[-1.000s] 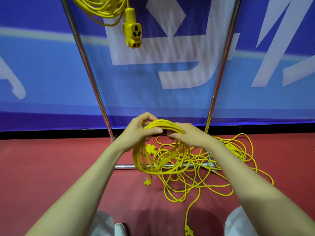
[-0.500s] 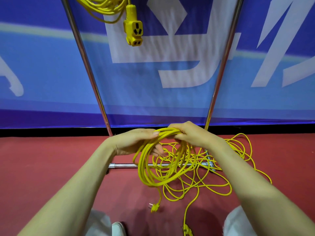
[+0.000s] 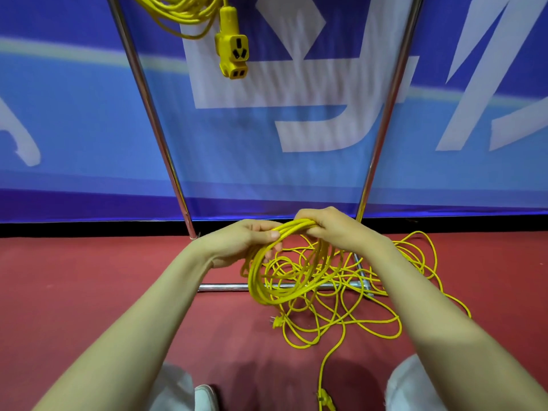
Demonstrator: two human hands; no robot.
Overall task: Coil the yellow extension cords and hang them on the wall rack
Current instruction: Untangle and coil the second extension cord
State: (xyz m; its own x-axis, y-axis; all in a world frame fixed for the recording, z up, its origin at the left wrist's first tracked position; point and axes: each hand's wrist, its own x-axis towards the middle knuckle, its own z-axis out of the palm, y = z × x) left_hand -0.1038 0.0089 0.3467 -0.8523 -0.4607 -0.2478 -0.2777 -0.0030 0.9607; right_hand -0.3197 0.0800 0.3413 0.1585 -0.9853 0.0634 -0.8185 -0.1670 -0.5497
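Note:
A bundle of yellow cord loops (image 3: 261, 280) hangs in the air above the red floor. My right hand (image 3: 332, 229) grips the top of the coil, fingers curled round the strands. My left hand (image 3: 246, 238) holds the same strands just to the left, thumb on top. The coil's plug (image 3: 277, 321) dangles below. More yellow cord (image 3: 355, 315) lies tangled on the floor under and right of the coil. Another coiled yellow cord (image 3: 178, 10) hangs at the top of the rack, its socket block (image 3: 232, 51) hanging down.
The rack's two chrome uprights (image 3: 148, 108) (image 3: 388, 108) rise in front of a blue banner wall (image 3: 74, 129). Its base bar (image 3: 225, 287) lies on the red floor (image 3: 74, 277). A white shoe (image 3: 206, 397) and my knees sit at the bottom edge.
The coil has swung down from my left hand's grasp into my right hand's grip. My left hand opened off the loop and now holds the strands beside the right. The plug dropped lower.

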